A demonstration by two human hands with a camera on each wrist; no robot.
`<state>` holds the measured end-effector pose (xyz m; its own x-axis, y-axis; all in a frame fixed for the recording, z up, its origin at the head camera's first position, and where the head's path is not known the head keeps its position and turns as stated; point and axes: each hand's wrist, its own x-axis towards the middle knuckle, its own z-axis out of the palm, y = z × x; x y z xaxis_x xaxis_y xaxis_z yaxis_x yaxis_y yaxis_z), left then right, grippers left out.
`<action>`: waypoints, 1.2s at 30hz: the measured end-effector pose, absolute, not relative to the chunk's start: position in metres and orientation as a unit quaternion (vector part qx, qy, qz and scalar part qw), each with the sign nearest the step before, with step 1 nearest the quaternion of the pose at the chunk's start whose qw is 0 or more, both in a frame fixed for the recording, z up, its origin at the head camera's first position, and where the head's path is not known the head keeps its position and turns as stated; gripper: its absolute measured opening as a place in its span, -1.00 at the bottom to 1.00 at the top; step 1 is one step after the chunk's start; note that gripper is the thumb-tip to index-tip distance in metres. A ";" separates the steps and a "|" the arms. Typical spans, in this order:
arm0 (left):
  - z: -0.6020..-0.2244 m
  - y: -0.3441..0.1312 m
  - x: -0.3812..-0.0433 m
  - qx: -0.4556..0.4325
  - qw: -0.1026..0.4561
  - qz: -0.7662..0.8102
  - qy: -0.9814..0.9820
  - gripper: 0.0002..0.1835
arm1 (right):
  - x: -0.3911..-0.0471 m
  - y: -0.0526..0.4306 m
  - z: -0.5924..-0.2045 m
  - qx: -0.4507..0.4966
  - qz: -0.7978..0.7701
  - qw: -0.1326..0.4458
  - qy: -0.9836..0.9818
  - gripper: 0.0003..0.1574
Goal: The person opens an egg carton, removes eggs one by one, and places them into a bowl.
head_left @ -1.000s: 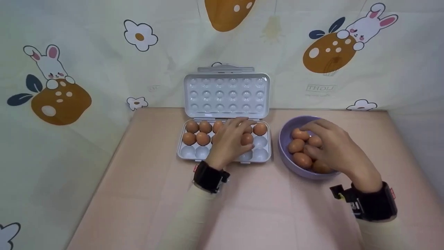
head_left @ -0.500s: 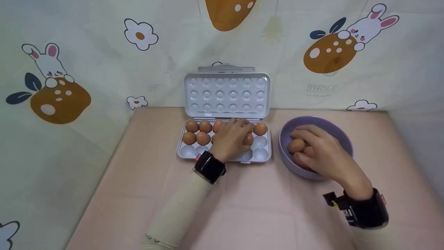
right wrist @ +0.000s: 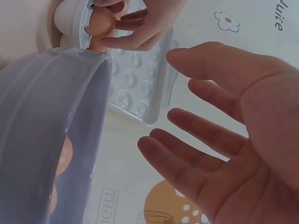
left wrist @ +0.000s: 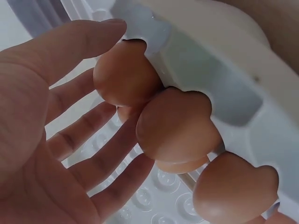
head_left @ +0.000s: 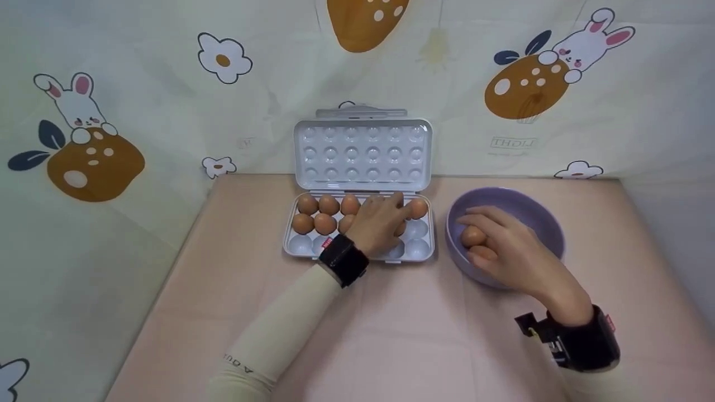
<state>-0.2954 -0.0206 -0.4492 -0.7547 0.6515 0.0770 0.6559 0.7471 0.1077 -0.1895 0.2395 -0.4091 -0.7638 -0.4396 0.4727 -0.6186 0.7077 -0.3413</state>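
Observation:
My left hand [head_left: 381,223] lies over the white egg box [head_left: 287,240], fingers spread among the brown eggs standing in its cups. In the left wrist view, the thumb and fingers reach loosely around one egg [left wrist: 126,74], touching or nearly touching it. Another egg [left wrist: 180,126] stands beside it. My right hand [head_left: 516,254] hovers over the purple bowl [head_left: 544,223], its fingers extended and apart. Nothing lies between those fingers [right wrist: 187,172] in the right wrist view. One egg [head_left: 473,235] shows in the bowl by the fingertips; the hand hides much of the inside.
The box's lid [head_left: 363,153] stands up behind, leaning near the printed backdrop [head_left: 268,111]. Eggs fill much of the two rear rows; cups at the front [head_left: 301,245] and right [head_left: 416,229] show bare. Pink cloth [head_left: 413,329] covers the table.
My left hand has shifted slightly right and forward over the box, its forearm swinging in. The right hand has moved a little left and nearer me over the bowl, covering more eggs.

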 end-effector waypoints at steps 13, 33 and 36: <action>-0.456 -0.016 -0.298 -0.368 0.065 -0.001 -0.928 -0.78 | -0.182 0.235 -0.413 0.275 0.261 0.155 -0.912 -0.25; -0.426 -0.022 -0.275 -0.346 0.091 -0.354 -0.864 -0.62 | -0.181 0.225 -0.403 0.257 0.298 0.178 -0.902 -0.07; -0.423 -0.019 -0.268 -0.340 0.092 -0.422 -0.835 -0.61 | -0.181 0.222 -0.400 0.254 0.294 0.186 -0.902 -0.08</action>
